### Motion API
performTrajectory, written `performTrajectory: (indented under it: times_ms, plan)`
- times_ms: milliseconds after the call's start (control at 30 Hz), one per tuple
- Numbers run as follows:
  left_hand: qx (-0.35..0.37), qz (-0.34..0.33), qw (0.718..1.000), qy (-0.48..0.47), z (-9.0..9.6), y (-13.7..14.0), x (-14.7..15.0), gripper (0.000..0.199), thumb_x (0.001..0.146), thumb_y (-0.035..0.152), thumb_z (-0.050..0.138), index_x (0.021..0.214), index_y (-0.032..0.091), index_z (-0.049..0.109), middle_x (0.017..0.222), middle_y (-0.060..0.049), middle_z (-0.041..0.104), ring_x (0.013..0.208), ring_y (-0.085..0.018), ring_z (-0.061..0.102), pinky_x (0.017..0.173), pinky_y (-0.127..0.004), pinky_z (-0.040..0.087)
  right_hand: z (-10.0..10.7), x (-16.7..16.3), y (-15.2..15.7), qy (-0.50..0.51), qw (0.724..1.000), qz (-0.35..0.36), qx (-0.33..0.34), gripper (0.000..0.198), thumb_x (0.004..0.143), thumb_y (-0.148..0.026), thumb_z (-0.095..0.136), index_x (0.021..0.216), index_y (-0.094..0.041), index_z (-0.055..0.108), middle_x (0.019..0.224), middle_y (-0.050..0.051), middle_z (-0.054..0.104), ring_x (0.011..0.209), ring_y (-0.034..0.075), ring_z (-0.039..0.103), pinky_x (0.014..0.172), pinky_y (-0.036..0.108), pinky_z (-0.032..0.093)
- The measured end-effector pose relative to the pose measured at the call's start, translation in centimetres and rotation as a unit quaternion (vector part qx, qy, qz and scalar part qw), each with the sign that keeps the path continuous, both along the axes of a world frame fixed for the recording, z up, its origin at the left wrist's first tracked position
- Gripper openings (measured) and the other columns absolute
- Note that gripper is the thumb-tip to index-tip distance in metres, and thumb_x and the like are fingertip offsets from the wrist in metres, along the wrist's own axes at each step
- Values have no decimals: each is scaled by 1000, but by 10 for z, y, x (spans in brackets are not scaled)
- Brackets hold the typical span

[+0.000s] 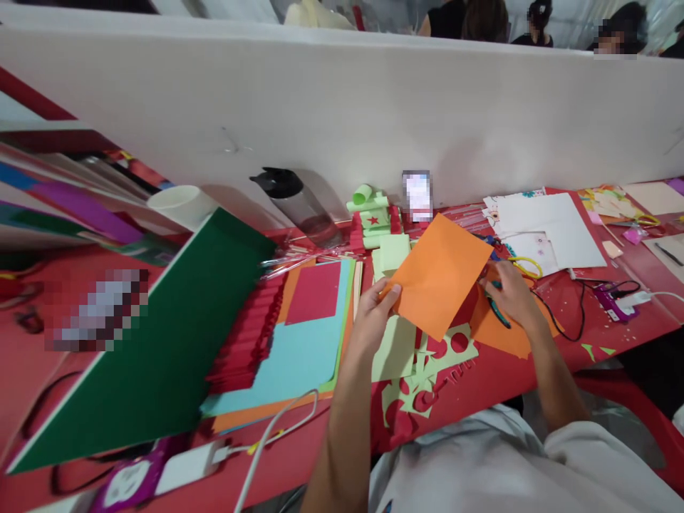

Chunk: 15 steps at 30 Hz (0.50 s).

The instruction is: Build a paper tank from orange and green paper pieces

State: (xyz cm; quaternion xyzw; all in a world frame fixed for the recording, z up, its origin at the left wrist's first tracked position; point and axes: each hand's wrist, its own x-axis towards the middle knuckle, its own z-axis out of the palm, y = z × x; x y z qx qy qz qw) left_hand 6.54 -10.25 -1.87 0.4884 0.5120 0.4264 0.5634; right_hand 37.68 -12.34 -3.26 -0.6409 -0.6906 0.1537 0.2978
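Note:
My left hand (378,308) pinches the left corner of an orange paper sheet (441,274), which is held up tilted above the table. At the sheet's right edge, my right hand (511,293) is closed around what look like scissors (499,311) with a teal and black handle; the fingers mostly hide the blades. Under the right hand lies another piece of orange paper (505,336). Pale green paper scraps (459,343) with round holes lie below the held sheet. Behind it stands a light green paper model (374,219) with a red star.
A large green board (144,342) leans at the left beside a stack of coloured paper (304,356) and folded red strips (249,338). A bottle (299,203) and phone (417,196) stand by the white partition (342,114). Cables and purple power strips (614,299) lie about.

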Motion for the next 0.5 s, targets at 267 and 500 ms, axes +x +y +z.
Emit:
performTrajectory:
  times_ms: [267, 500]
  plan:
    - [-7, -101, 995, -12, 18, 3, 1, 56, 76, 61, 75, 112, 19, 62, 95, -6, 74, 83, -20, 69, 71, -29, 54, 47, -30, 47, 339, 939, 36, -40, 51, 84, -57, 74, 118, -19, 69, 118, 11, 76, 110, 30, 71, 92, 41, 59]
    - [76, 66, 987, 127, 18, 60, -41, 38, 81, 52, 69, 99, 20, 56, 83, -2, 69, 67, -16, 66, 65, -29, 53, 53, -61, 98, 325, 908, 153, -217, 32, 78, -40, 81, 99, -17, 71, 97, 7, 79, 90, 27, 74, 75, 35, 62]
